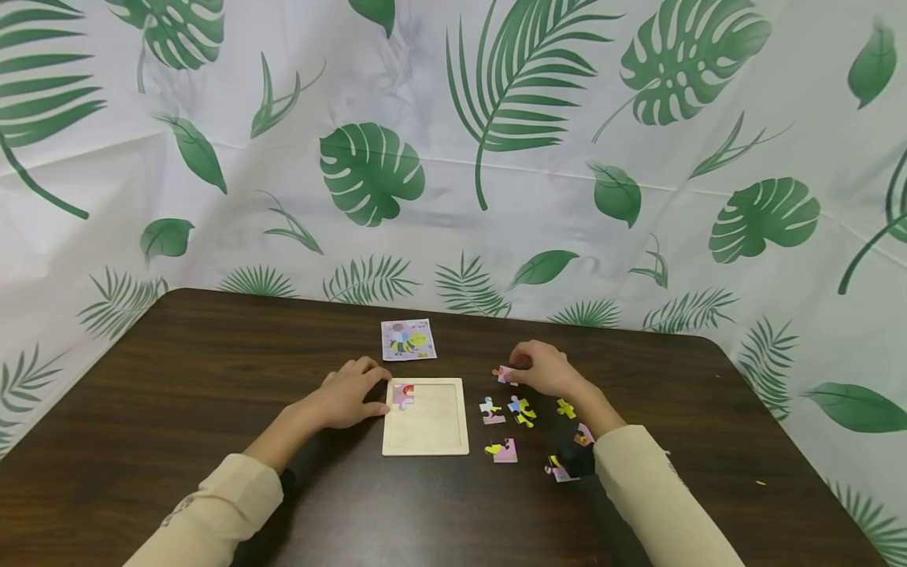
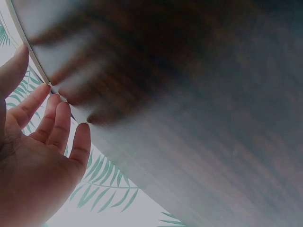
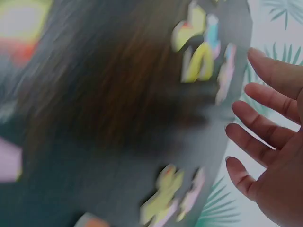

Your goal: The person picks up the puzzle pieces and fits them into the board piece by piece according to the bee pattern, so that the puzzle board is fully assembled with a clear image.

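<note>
A pale wooden puzzle tray (image 1: 425, 449) lies on the table, with one pink-and-red puzzle piece (image 1: 402, 396) in its upper left corner. My left hand (image 1: 350, 394) rests beside the tray, fingertips touching its left edge. In the left wrist view the fingers of that hand (image 2: 47, 137) are loosely extended. To the right of the tray, my right hand (image 1: 544, 368) reaches down at a small pink-and-red puzzle piece (image 1: 501, 374), its fingertips at the piece. The right wrist view shows that hand's fingers (image 3: 272, 127) spread, with nothing visible between them.
Several loose pieces lie right of the tray, including a pink-and-yellow piece (image 1: 505, 451), a yellow-and-black piece (image 1: 523, 412) and a yellow piece (image 1: 565, 408). A bee picture card (image 1: 409, 340) lies behind the tray. A leaf-print curtain (image 1: 439, 157) hangs behind the dark table (image 1: 340, 504).
</note>
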### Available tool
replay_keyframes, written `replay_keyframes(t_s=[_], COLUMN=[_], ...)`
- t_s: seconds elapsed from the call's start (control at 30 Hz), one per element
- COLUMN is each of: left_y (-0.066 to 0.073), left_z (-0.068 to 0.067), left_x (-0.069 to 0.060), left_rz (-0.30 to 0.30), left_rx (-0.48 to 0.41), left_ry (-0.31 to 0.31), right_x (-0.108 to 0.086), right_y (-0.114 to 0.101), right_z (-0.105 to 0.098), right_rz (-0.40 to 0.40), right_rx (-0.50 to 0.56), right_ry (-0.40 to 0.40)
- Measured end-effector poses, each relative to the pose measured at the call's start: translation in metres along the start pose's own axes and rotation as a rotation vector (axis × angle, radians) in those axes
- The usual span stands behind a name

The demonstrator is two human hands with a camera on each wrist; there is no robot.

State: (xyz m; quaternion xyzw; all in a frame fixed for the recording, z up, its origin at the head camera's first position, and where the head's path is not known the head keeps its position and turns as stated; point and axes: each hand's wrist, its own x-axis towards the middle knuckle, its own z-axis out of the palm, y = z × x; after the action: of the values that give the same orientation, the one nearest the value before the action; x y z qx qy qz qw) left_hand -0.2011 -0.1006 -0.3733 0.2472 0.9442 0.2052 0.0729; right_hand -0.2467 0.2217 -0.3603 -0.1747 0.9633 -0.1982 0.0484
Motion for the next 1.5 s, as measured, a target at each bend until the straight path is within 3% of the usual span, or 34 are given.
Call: replay_keyframes(t_s=[0.2,0.53,1.5], left_y=[0.0,0.001,0.001], left_z=[0.0,0.001,0.0], left_x=[0.0,-0.002,-0.001], left_rz=[-0.012,-0.003,0.005], left_rx=[-0.001,-0.009,0.014], left_ry=[-0.008,-0.005,0.0], right_x=[-0.004,-0.006,-0.006], right_y=[0.015,0.015,0.011], right_z=[0.004,0.011,0.008], right_rz=[0.059,0.086,0.074], right_rx=[0.007,-0.028,-0.022], right_ry=[0.021,0.059,0.055])
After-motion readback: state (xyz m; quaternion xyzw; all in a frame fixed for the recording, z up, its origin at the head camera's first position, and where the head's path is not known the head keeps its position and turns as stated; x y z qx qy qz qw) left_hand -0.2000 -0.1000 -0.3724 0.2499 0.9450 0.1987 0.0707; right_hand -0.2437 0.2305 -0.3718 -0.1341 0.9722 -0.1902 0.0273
